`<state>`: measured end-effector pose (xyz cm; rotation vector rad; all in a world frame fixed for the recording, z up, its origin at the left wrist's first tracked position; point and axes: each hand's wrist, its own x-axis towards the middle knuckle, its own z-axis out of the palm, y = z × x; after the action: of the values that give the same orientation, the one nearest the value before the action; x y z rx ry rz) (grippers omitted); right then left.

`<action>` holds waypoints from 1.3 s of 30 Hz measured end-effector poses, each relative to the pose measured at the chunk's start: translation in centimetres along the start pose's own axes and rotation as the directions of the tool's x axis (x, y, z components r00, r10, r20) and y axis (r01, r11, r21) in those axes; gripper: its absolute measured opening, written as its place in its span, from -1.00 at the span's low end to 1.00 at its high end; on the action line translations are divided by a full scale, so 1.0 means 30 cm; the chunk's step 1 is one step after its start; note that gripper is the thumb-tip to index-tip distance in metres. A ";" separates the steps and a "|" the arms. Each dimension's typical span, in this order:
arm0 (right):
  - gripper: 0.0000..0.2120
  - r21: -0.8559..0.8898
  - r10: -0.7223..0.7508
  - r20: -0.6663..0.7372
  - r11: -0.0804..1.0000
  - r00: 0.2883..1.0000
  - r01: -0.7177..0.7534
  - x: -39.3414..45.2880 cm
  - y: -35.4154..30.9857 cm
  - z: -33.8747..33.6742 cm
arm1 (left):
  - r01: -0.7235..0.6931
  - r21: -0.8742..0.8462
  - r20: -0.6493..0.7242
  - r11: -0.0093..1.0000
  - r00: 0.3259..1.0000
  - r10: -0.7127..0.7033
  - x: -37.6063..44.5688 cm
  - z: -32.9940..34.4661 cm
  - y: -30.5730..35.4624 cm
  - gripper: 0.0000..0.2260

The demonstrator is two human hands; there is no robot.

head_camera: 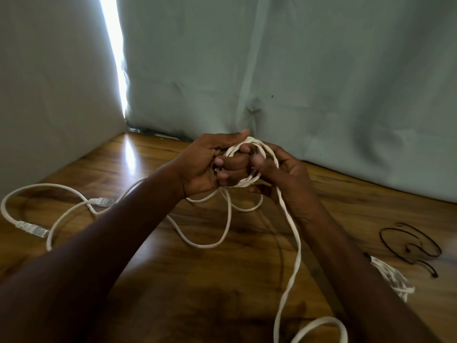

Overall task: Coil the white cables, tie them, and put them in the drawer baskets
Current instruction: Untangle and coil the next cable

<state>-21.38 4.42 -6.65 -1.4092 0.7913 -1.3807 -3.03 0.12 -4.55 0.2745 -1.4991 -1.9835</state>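
Hands meet above the wooden worktop [173, 280]. Left hand [210, 164] grip closed around small coil of white cable [247, 179]; right hand [284, 174] fingers pinch the same coil. Loose cable trails left of coil; black ties [410, 246] lie well right.

The table [188, 280] under my arms is wood with a strong dark grain, finished glossy enough that a bright streak of light glares off its far left corner. The white cable [291, 231] I'm holding looks like smooth matt plastic sheathing, flat-ish where it runs toward the near edge. Its connectors [32, 227] by the left edge look like clear, slightly shiny plastic. The thin black ties [410, 243] near the right edge are too small to tell, maybe wire or rubber. The curtain [321, 70] behind the far edge is soft matt cloth, wrinkled.
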 end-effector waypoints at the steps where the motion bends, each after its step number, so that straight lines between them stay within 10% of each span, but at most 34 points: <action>1: -0.67 -0.021 -0.003 0.029 1.000 1.000 0.004 -0.002 -0.002 -0.003 | 0.008 0.000 -0.002 1.000 1.000 -0.008 -0.004 -0.003 0.002 -0.65; 9: -0.69 -0.414 -0.164 0.147 0.885 0.976 0.211 0.012 0.024 -0.041 | 0.093 0.206 -0.028 0.974 0.996 -0.089 -0.012 0.009 0.010 -0.61; 18: -0.77 -0.337 -0.243 0.038 0.910 0.969 0.241 -0.007 0.012 -0.039 | 0.099 0.160 -0.100 0.982 0.991 -0.084 -0.016 0.042 0.038 -0.63; 24: -0.91 -0.333 -0.317 -0.190 0.911 0.929 0.242 -0.008 0.002 -0.039 | 0.187 0.519 -0.232 0.834 0.970 -0.073 -0.042 0.033 0.062 -0.49; 31: -0.58 -0.347 -0.226 -0.173 0.925 0.959 0.155 -0.014 0.009 -0.031 | 0.058 0.059 -0.053 0.997 0.997 -0.055 -0.016 0.051 0.036 -0.63; 39: -0.91 -0.702 -0.136 -0.011 0.707 0.991 0.089 -0.008 0.065 -0.014 | -0.418 -0.224 -0.505 0.880 0.822 0.262 -0.006 -0.013 0.063 -0.66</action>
<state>-21.49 3.93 -8.60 -2.0314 1.3936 -1.2641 -2.02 -0.39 -2.98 0.2836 -0.8284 -1.6798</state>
